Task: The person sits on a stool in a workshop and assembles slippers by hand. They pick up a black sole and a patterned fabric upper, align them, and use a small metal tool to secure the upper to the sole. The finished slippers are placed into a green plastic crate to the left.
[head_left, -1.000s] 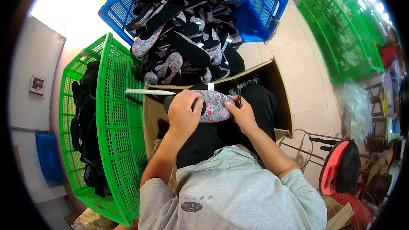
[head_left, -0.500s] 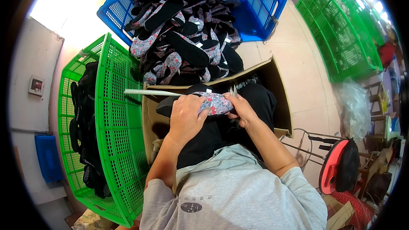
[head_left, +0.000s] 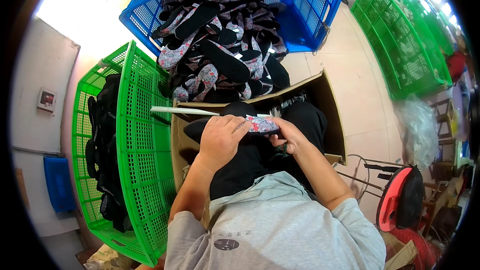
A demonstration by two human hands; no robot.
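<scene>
A floral slipper (head_left: pixel 263 125) with a black sole lies across my lap between both hands. My left hand (head_left: pixel 220 137) is closed round its middle, and the dark end sticks out to the left. At its other end my right hand (head_left: pixel 290 137) is closed, thumb against the floral fabric. Pointed metal blades, like those of small scissors (head_left: pixel 275 113), jut above the right hand; a dark green piece shows under its fingers. Most of the scissors is hidden by the hand. Behind the left hand, a long pale strip (head_left: pixel 175 110) reaches left over the box edge.
An open cardboard box (head_left: pixel 334 115) surrounds my knees. Beyond it, a blue crate (head_left: pixel 300 25) holds a heap of floral slippers (head_left: pixel 225 60). A green crate (head_left: pixel 145 155) with dark items stands at my left. Further right are another green crate (head_left: pixel 400 45) and a red-and-black stool (head_left: pixel 395 197).
The slipper has tipped, so less floral fabric and more of its dark edge shows. My right-hand fingers have curled lower, and the blades are less upright. The whole view has shifted slightly.
</scene>
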